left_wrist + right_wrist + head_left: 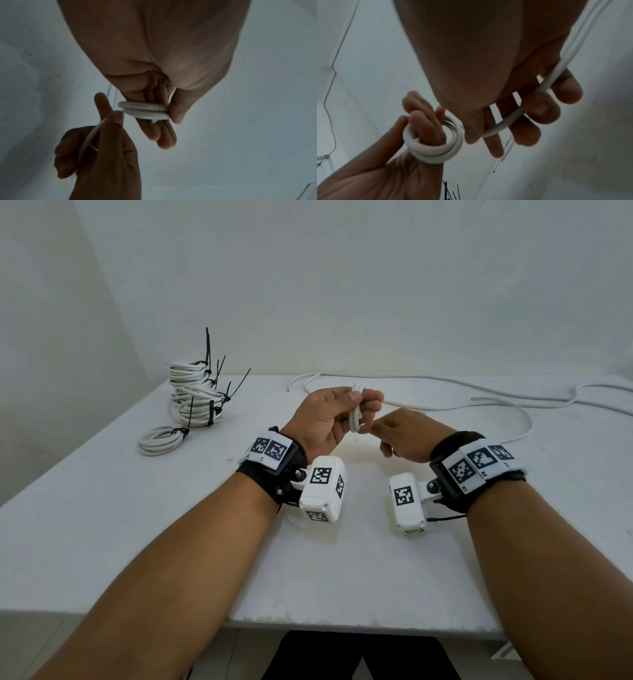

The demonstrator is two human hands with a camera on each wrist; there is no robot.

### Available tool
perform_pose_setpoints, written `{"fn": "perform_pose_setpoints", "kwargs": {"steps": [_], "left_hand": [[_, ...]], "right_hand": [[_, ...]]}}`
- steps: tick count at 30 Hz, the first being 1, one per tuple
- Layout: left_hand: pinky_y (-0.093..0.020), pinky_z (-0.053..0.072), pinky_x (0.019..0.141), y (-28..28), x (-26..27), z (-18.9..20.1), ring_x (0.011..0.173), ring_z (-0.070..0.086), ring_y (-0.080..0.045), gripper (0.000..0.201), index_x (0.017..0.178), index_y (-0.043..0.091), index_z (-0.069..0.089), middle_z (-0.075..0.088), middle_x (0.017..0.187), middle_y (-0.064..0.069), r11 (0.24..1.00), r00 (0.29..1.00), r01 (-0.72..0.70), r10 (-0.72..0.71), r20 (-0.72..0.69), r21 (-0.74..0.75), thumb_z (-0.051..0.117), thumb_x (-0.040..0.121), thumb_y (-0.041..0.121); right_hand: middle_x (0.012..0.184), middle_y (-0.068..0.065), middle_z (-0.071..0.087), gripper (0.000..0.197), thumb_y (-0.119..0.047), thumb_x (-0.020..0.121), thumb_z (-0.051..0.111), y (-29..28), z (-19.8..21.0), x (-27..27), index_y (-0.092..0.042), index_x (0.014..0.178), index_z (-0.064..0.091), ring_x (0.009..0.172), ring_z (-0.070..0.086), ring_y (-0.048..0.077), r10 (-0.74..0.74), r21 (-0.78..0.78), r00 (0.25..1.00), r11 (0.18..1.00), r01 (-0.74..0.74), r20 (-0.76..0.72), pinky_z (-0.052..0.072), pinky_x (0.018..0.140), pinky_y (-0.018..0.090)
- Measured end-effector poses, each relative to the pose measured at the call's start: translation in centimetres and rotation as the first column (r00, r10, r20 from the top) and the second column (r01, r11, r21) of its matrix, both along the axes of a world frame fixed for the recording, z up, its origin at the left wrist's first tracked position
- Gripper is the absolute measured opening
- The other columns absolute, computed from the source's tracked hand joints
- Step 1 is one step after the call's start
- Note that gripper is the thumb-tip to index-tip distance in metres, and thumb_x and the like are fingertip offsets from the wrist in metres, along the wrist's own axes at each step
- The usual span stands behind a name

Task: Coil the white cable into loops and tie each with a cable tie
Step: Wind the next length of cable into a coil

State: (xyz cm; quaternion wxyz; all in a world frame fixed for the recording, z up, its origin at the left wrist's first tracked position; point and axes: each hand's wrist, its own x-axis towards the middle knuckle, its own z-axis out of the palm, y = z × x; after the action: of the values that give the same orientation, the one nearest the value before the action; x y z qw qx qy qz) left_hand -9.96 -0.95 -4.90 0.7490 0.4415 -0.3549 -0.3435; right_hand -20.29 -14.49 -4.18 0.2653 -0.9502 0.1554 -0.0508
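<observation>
Several finished coils of white round cable, each cinched with a black plastic cable tie (209,409), stand in a stack (193,392) near the far left corner of the white worktop (102,508), with one more tied coil (161,438) lying flat just in front of it, so a good part of the job looks done. A new small coil (357,414) is under way above the middle of the worktop: the left hand (322,422) has about two turns wound round its fingers (423,129), with the thumb pinching them in place. The right hand (407,436) sits just beside it, its fingers (539,109) curled round the running white cable (510,120) and feeding it toward the coil. The rest of that cable (479,402) trails loose along the far edge toward the far right corner, so I judge that more winding remains, then a tie for this coil; no loose tie is plainly visible on the worktop. Faint grey lettering runs along the cable sheath (142,106) in the left wrist view, too blurred to read. The wrist bands carry black-and-white square code markers (274,450), with no words on them that I can read.
</observation>
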Motion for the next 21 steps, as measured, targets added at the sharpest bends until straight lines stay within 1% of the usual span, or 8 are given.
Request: {"fn": "perform_pose_setpoints", "kwargs": {"steps": [3,6,8,11,14,15,17,21], "left_hand": [[-0.022,0.057,0.080,-0.5,0.0,-0.4,0.087,0.072,-0.016,0.023,0.101,-0.009,0.061,0.074,0.098,-0.010,0.998,0.999,-0.041,0.041,-0.017,-0.036,0.040,0.102,0.002],[-0.025,0.056,0.085,-0.9,0.2,-0.6,0.096,0.070,-0.022,0.022,0.098,-0.008,0.061,0.072,0.104,-0.013,0.989,0.990,-0.140,0.140,-0.007,-0.053,0.041,0.101,0.001],[-0.026,0.056,0.086,-1.0,0.5,-0.7,0.098,0.070,-0.024,0.020,0.097,-0.005,0.062,0.071,0.107,-0.014,0.968,0.965,-0.251,0.253,0.070,-0.028,0.043,0.100,0.000],[-0.024,0.054,0.083,-0.4,1.2,-1.0,0.092,0.070,-0.018,0.018,0.098,0.001,0.064,0.071,0.102,-0.009,0.915,0.856,-0.391,0.323,0.403,0.099,0.046,0.099,0.001],[-0.030,0.045,0.067,0.1,1.5,-1.1,0.066,0.059,-0.019,0.016,0.080,0.007,0.061,0.065,0.074,-0.006,0.814,0.662,-0.469,0.068,0.746,0.342,0.054,0.090,0.016],[-0.033,0.042,0.067,0.2,1.4,-1.0,0.066,0.056,-0.023,0.019,0.073,0.007,0.058,0.064,0.070,-0.010,0.791,0.657,-0.465,0.008,0.754,0.397,0.054,0.084,0.021],[-0.034,0.043,0.070,0.2,1.1,-0.6,0.073,0.062,-0.027,0.018,0.067,0.008,0.057,0.071,0.075,-0.014,0.802,0.737,-0.382,-0.035,0.674,0.460,0.051,0.080,0.020],[-0.031,0.048,0.067,0.4,0.4,0.1,0.064,0.063,-0.019,0.026,0.079,0.000,0.064,0.071,0.072,-0.008,0.854,0.835,-0.213,-0.094,0.543,0.475,0.043,0.088,0.011]], "right_hand": [[0.063,-0.005,0.060,0.048,-0.049,0.101,0.041,0.1,-0.1,0.0,-0.017,0.072,0.061,0.058,0.052,0.012,0.039,-0.049,0.995,0.998,-0.044,-0.091,0.039,0.066,0.028],[0.073,-0.004,0.063,0.032,-0.043,0.102,0.042,0.5,0.0,0.0,-0.033,0.125,0.061,0.069,0.055,0.009,0.106,-0.090,0.981,0.989,-0.121,-0.162,0.041,0.072,0.025],[0.075,-0.007,0.062,0.038,-0.039,0.101,0.046,0.9,0.1,-0.1,-0.036,0.138,0.052,0.071,0.055,0.005,0.154,-0.095,0.968,0.980,-0.175,-0.197,0.040,0.071,0.019],[0.077,-0.012,0.060,0.030,-0.034,0.099,0.052,1.4,0.4,-0.2,-0.030,0.126,0.064,0.067,0.053,-0.001,0.221,-0.144,0.968,0.961,-0.237,-0.119,0.038,0.065,0.016],[0.066,-0.018,0.059,0.008,-0.027,0.089,0.067,1.0,0.6,-0.2,-0.026,0.087,0.075,0.054,0.050,-0.003,0.199,-0.138,0.970,0.974,-0.181,0.137,0.037,0.059,0.019],[0.062,-0.014,0.060,0.006,-0.026,0.083,0.071,0.8,0.5,-0.1,-0.026,0.079,0.076,0.052,0.050,0.000,0.179,-0.113,0.963,0.981,-0.158,0.200,0.037,0.057,0.020],[0.059,-0.009,0.062,0.006,-0.026,0.075,0.077,0.5,0.5,-0.2,-0.026,0.070,0.074,0.051,0.048,0.004,0.143,-0.067,0.948,0.989,-0.129,0.286,0.038,0.052,0.022],[0.055,-0.006,0.056,0.034,-0.035,0.063,0.090,-0.3,0.9,-0.5,-0.017,0.066,0.061,0.048,0.042,0.004,0.066,-0.016,0.893,0.998,-0.065,0.446,0.037,0.047,0.017]]}}
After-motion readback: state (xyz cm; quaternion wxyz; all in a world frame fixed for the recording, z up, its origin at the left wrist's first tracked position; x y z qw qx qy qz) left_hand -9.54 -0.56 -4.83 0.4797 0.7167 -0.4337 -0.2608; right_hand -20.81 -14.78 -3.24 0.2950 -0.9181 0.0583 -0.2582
